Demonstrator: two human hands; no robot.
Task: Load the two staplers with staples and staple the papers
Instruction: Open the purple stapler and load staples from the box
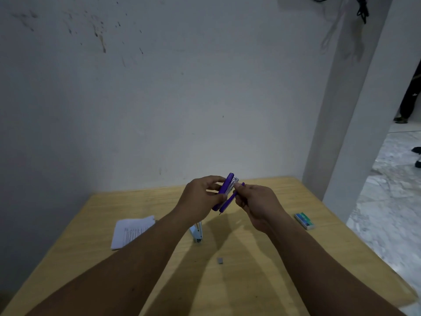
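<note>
Purple stapler point(224, 190) between both hands

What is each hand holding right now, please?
Left hand: closed on the purple stapler, held above the table.
Right hand: fingers pinched at the stapler's open metal end; contents cannot be told.

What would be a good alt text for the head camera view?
Two hands, left hand and right hand, hold an opened purple stapler above a wooden table. On the table lie stapled papers, a light blue stapler and a staple box.
</note>
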